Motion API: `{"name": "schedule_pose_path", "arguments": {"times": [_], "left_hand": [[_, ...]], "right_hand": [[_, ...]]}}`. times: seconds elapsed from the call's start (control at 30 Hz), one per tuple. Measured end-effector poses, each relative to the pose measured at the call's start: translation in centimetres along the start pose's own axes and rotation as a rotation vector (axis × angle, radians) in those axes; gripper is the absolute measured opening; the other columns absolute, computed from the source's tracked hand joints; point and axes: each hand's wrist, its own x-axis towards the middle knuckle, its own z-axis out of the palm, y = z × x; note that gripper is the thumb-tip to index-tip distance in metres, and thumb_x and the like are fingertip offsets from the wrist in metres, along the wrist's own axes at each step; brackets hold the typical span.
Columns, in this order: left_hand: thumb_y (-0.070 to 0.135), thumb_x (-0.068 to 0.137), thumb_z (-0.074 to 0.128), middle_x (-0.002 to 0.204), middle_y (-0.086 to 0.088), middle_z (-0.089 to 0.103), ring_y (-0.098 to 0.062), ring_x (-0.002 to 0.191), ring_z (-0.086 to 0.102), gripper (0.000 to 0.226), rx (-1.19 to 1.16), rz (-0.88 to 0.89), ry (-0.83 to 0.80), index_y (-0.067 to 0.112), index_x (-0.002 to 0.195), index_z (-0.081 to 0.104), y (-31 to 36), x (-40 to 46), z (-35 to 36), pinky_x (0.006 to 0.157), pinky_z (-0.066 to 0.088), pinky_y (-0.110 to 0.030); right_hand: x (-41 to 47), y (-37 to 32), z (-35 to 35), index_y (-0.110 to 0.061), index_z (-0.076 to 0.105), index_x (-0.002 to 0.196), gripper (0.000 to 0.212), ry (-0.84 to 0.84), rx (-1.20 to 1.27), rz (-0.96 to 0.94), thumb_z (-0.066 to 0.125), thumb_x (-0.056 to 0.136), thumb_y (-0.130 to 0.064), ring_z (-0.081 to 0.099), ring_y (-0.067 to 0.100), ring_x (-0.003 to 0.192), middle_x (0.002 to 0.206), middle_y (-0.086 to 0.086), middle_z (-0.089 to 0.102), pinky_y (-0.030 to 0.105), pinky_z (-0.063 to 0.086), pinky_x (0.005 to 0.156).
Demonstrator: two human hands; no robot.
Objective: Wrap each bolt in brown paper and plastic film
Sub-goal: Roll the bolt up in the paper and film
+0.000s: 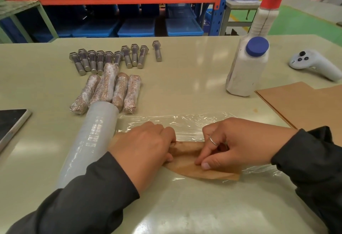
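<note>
Ten bare bolts [109, 58] are laid on the worktop [185, 78], steel-grey, hex heads pointing away; nine are grouped side by side in a row and one [157, 51] is set apart to the right. Just in front of the row, four wrapped bolts [111, 91] are laid side by side, brown paper visible under glossy film. A sheet of plastic film [185, 122] is spread flat on the worktop, drawn from a grey roll [90, 141] lying at its left edge. On the film a brown paper bundle [187, 167] is laid crosswise, partly folded, its contents not visible
</note>
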Motion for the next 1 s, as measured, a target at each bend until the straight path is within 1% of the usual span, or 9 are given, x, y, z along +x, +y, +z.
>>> {"name": "schedule_pose_path", "arguments": {"times": [0.07,0.13,0.23,0.3,0.4,0.47,0.57,0.67,1.0], "left_hand": [[0.022,0.062,0.084,0.067,0.0,0.06,-0.019,0.061,0.059,0.026,-0.009,0.02,0.081,0.013,0.078,0.065,0.1,-0.3,0.4,0.047,0.049,-0.027],[0.011,0.057,0.085,0.058,-0.004,0.058,-0.023,0.051,0.057,0.025,-0.041,0.054,0.147,0.008,0.072,0.066,0.2,-0.5,1.1,0.04,0.047,-0.03],[0.018,0.073,0.061,0.06,-0.002,0.06,-0.021,0.051,0.058,0.013,0.018,0.094,0.215,0.009,0.077,0.069,0.4,-0.6,0.9,0.043,0.043,-0.022],[0.024,0.076,0.042,0.062,-0.001,0.061,-0.019,0.053,0.058,0.03,0.024,0.069,0.227,0.01,0.078,0.069,0.4,-0.6,0.4,0.051,0.038,-0.024],[0.022,0.078,0.041,0.066,-0.007,0.061,-0.023,0.056,0.059,0.032,0.019,0.06,0.266,0.006,0.084,0.068,0.3,-0.4,0.0,0.061,0.027,-0.032],[0.019,0.08,0.041,0.069,-0.01,0.061,-0.026,0.058,0.059,0.032,0.01,0.063,0.277,0.004,0.087,0.068,0.2,-0.4,-0.1,0.06,0.031,-0.032],[0.017,0.082,0.041,0.069,-0.009,0.062,-0.025,0.058,0.058,0.031,0.017,0.049,0.266,0.004,0.089,0.068,0.5,-0.4,0.0,0.056,0.041,-0.034],[0.015,0.08,0.04,0.067,-0.007,0.061,-0.023,0.054,0.056,0.03,0.02,0.06,0.274,0.005,0.087,0.068,0.5,-0.4,-0.1,0.061,0.03,-0.03],[0.019,0.083,0.038,0.068,-0.006,0.06,-0.026,0.056,0.056,0.032,-0.046,0.034,0.204,0.004,0.091,0.066,0.0,-0.5,0.1,0.063,0.028,-0.032]], "right_hand": [[0.0,0.2,0.0,-0.04,0.073,0.088,0.012,0.007,-0.01,-0.009,0.072,0.076,-0.04,0.05,-0.001,0.071,0.077,-0.017,0.052,0.013,0.037,0.062],[-0.1,0.2,-0.1,-0.04,0.072,0.083,0.008,0.021,-0.014,-0.025,0.072,0.075,-0.04,0.051,0.002,0.069,0.078,-0.013,0.055,0.017,0.041,0.063],[-0.3,0.2,-0.1,-0.036,0.069,0.078,0.007,0.151,0.025,-0.079,0.074,0.073,-0.038,0.05,0.005,0.065,0.073,-0.007,0.057,0.03,0.047,0.067],[-0.2,0.2,-0.1,-0.036,0.062,0.088,0.022,0.307,-0.02,-0.128,0.073,0.07,-0.043,0.05,0.005,0.073,0.078,-0.011,0.053,0.026,0.045,0.069],[0.1,-0.3,0.2,-0.039,0.051,0.116,0.059,0.412,-0.255,-0.098,0.063,0.064,-0.062,0.041,-0.001,0.086,0.09,-0.02,0.043,0.019,0.039,0.074],[0.4,-0.5,0.5,-0.041,0.042,0.128,0.069,0.4,-0.431,-0.041,0.059,0.065,-0.066,0.039,0.0,0.086,0.091,-0.022,0.04,0.021,0.036,0.071],[0.4,-0.7,0.8,-0.044,0.043,0.126,0.054,0.402,-0.508,0.017,0.058,0.076,-0.059,0.053,0.005,0.091,0.087,-0.022,0.048,0.023,0.035,0.068],[0.3,-0.4,0.7,-0.041,0.053,0.112,0.03,0.399,-0.505,0.022,0.056,0.082,-0.044,0.055,0.007,0.089,0.095,-0.017,0.059,0.026,0.041,0.069],[-0.6,0.2,-0.6,-0.031,0.057,0.098,0.019,0.408,-0.554,0.041,0.053,0.082,-0.023,0.04,0.008,0.077,0.094,-0.014,0.045,0.031,0.043,0.067]]}}
